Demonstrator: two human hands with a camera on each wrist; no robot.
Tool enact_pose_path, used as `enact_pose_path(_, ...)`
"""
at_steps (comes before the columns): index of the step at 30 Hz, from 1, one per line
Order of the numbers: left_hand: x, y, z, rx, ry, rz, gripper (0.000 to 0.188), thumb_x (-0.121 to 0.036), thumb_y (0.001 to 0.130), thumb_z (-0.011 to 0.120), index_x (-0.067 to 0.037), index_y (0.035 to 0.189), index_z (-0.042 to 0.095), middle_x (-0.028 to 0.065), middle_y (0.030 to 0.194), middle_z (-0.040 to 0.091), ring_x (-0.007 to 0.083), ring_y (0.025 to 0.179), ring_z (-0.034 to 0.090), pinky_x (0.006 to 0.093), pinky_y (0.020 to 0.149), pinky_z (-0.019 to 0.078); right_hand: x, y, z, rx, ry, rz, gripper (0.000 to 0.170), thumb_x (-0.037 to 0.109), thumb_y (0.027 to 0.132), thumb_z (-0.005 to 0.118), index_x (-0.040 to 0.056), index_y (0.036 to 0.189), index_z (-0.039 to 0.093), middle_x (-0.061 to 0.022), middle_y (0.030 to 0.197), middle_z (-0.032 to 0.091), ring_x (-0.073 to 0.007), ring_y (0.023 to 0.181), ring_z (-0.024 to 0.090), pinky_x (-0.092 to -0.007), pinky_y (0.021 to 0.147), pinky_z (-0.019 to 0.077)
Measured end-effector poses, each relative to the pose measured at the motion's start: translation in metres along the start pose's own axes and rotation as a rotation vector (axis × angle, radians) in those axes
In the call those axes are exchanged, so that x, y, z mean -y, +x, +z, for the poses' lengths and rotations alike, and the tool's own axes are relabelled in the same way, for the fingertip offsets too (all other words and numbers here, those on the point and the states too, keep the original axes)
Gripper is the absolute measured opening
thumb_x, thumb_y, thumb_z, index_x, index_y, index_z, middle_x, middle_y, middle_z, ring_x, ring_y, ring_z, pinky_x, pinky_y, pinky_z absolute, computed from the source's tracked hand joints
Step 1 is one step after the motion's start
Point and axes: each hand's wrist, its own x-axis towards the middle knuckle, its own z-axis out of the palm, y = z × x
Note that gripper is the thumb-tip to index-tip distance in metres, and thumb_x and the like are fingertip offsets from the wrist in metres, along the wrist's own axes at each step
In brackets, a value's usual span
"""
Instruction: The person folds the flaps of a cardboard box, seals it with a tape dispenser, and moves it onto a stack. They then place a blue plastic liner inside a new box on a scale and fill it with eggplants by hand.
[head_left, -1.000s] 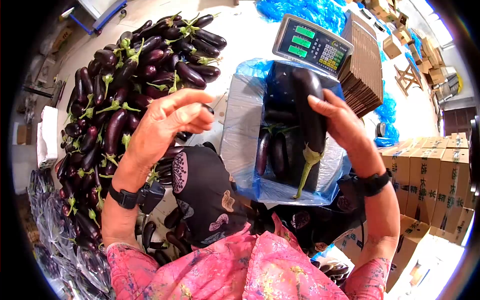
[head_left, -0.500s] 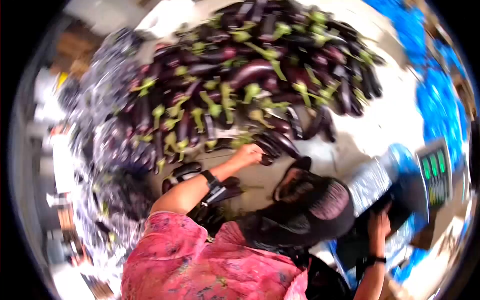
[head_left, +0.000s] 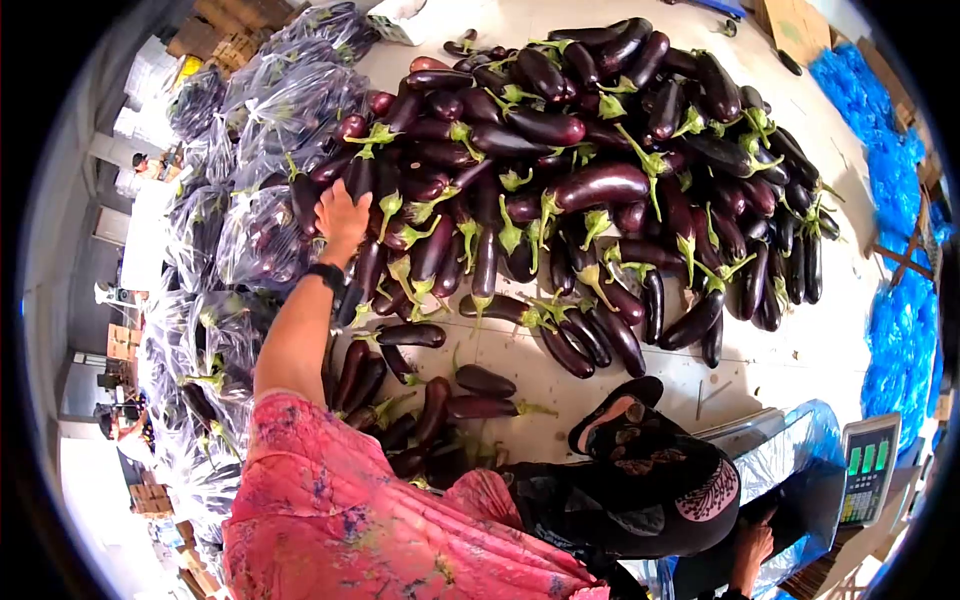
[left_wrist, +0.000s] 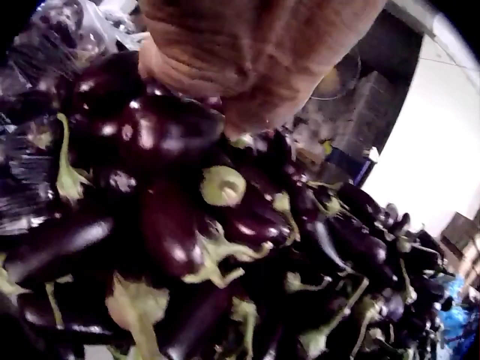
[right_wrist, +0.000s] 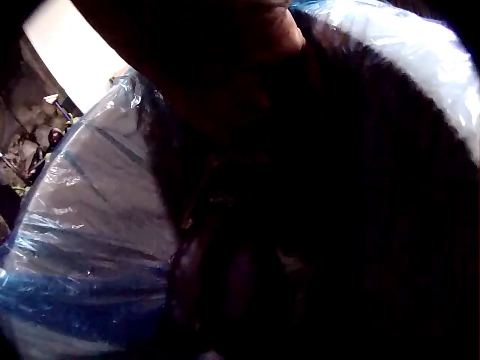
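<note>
At the left end of a big eggplant pile [head_left: 600,185], my left hand [head_left: 343,222] reaches over and grips a dark eggplant [left_wrist: 172,127]. In the left wrist view the thumb and fingers come down on either side of it. My right hand [head_left: 752,550] is down inside a box lined with blue plastic [head_left: 815,480], at the lower right of the head view. Deep shadow fills the box in the right wrist view, so I cannot tell whether that hand holds something.
Clear bags packed with eggplants [head_left: 270,230] are stacked left of the pile. Several loose eggplants [head_left: 480,380] lie on the floor near my legs. A scale display [head_left: 868,460] stands beside the lined box, and blue plastic sheeting [head_left: 890,180] lies along the right.
My view has swung left from the box to the pile. The left hand has reached out to the pile's left end. The right hand has lowered into the box; the eggplant it held is out of sight.
</note>
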Motion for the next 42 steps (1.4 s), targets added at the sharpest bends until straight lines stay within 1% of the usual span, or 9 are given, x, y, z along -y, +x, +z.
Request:
enact_pose_path(3, 0.040, 0.029, 0.041, 0.240, -0.140, -0.112, 0.104, -0.065, 0.068, 0.074, 0.001, 0.141, 0.040, 0.0243, 0.127, 0.058, 0.0386, 0.117, 0.056, 0.0462, 0.100, 0.0440, 0.012, -0.011, -0.024, 0.013, 0.026, 0.004, 0.096, 0.038, 0.084, 0.069, 0.0051, 0.154, 0.012, -0.0205, 0.085, 0.068, -0.0402, 0.079, 0.067, -0.0516, 0.069, 0.0534)
enact_pose_path(10, -0.040, -0.068, -0.049, 0.742, -2.026, -0.805, 0.048, -0.036, 0.088, 0.067, -0.006, 0.123, 0.054, 0.0117, 0.113, 0.064, 0.0267, 0.101, 0.063, 0.0465, 0.088, 0.0538, 0.026, -0.027, -0.061, 0.074, 0.078, 0.002, 0.083, 0.036, 0.084, 0.069, 0.0042, 0.149, 0.029, -0.0236, 0.120, 0.059, -0.0381, 0.103, 0.062, -0.0480, 0.082, 0.0513)
enact_pose_path(17, -0.186, -0.177, -0.140, 1.357, -1.836, 0.258, 0.076, -0.022, 0.073, 0.071, 0.003, 0.138, 0.042, 0.0195, 0.128, 0.058, 0.0323, 0.117, 0.060, 0.0431, 0.102, 0.0474, 0.025, -0.020, -0.086, -0.389, 0.403, -0.241, 0.048, 0.035, 0.090, 0.063, 0.0019, 0.125, 0.058, -0.0286, 0.114, 0.063, -0.0454, 0.102, 0.060, -0.0477, 0.084, 0.0510)
enact_pose_path(21, -0.310, -0.231, -0.214, 1.390, -1.480, 0.980, 0.080, -0.006, 0.065, 0.075, -0.004, 0.138, 0.044, 0.0111, 0.131, 0.055, 0.0239, 0.121, 0.055, 0.0369, 0.103, 0.0440, 0.028, -0.064, -0.249, 0.228, 1.627, -0.094, 0.047, 0.042, 0.097, 0.057, 0.0005, 0.119, 0.062, -0.0126, 0.099, 0.067, -0.0198, 0.086, 0.065, -0.0350, 0.073, 0.0526)
enact_pose_path(24, -0.393, -0.297, -0.250, 0.658, -1.419, 1.986, 0.069, -0.007, 0.060, 0.081, -0.010, 0.124, 0.056, 0.0103, 0.117, 0.060, 0.0290, 0.115, 0.057, 0.0414, 0.101, 0.0428, 0.043, -0.110, -0.295, 0.238, 2.235, -0.321, 0.061, 0.042, 0.094, 0.062, 0.0011, 0.136, 0.050, -0.0146, 0.123, 0.058, -0.0180, 0.107, 0.059, -0.0318, 0.092, 0.0485)
enact_pose_path(28, -0.440, -0.373, -0.269, 0.356, -1.477, 2.311, 0.070, -0.006, 0.066, 0.077, -0.011, 0.132, 0.055, 0.0101, 0.131, 0.055, 0.0313, 0.125, 0.050, 0.0425, 0.109, 0.0356, 0.034, -0.133, -0.291, 0.171, 1.914, -0.254, 0.080, 0.031, 0.082, 0.074, 0.0018, 0.146, 0.036, -0.0125, 0.126, 0.056, -0.0197, 0.116, 0.053, -0.0318, 0.099, 0.0434)
enact_pose_path(34, -0.432, -0.331, -0.212, 1.289, -1.203, 1.572, 0.038, -0.008, 0.086, 0.067, -0.002, 0.122, 0.060, 0.0084, 0.094, 0.069, 0.0132, 0.082, 0.067, 0.0260, 0.075, 0.0540, 0.052, -0.099, -0.189, 0.008, 1.812, 0.126, 0.099, 0.035, 0.083, 0.072, -0.0066, 0.151, 0.013, -0.0208, 0.129, 0.053, -0.0261, 0.114, 0.057, -0.0336, 0.099, 0.0430)
enact_pose_path(38, -0.369, -0.301, -0.125, 1.382, -1.195, 1.148, 0.033, -0.011, 0.089, 0.064, -0.002, 0.120, 0.061, 0.0071, 0.097, 0.069, 0.0110, 0.087, 0.065, 0.0261, 0.081, 0.0522, 0.084, -0.047, -0.114, -0.326, 1.185, 0.214, 0.107, 0.038, 0.077, 0.074, -0.0071, 0.150, 0.010, -0.0361, 0.135, 0.042, -0.0487, 0.125, 0.044, -0.0477, 0.105, 0.0387)
enact_pose_path(42, -0.273, -0.298, -0.037, 1.261, -1.019, 0.731, 0.027, -0.012, 0.087, 0.064, -0.005, 0.114, 0.065, 0.0037, 0.086, 0.069, 0.0086, 0.074, 0.062, 0.0267, 0.068, 0.0520, 0.106, -0.013, -0.064, -0.501, 0.631, 0.184, 0.085, 0.032, 0.083, 0.067, -0.0015, 0.148, 0.024, -0.0256, 0.141, 0.043, -0.0417, 0.127, 0.045, -0.0469, 0.108, 0.0354)
